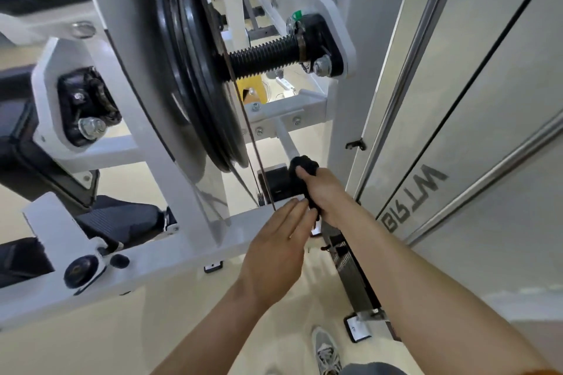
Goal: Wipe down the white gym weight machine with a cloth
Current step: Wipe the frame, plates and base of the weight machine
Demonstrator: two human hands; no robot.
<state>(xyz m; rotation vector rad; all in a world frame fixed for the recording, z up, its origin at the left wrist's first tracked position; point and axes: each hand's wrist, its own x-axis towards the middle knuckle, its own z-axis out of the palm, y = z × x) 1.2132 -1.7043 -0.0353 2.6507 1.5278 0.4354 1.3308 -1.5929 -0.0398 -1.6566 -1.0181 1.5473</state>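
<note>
The white gym weight machine [170,167] fills the left and middle of the head view, with a large black pulley wheel [198,76] and a threaded black shaft [265,58]. My right hand [326,195] grips a black cloth [304,166] wrapped around a thin white rod [286,140] low inside the frame. My left hand [280,250] lies just below it, fingers straight, fingertips touching the white cross beam [170,256] beside the cloth.
A white shroud panel [457,119] with chrome rails [408,70] rises on the right. A thin cable [243,119] runs down from the pulley past my hands. Black seat pads [122,219] sit left. My grey shoe [327,353] stands on the cream floor.
</note>
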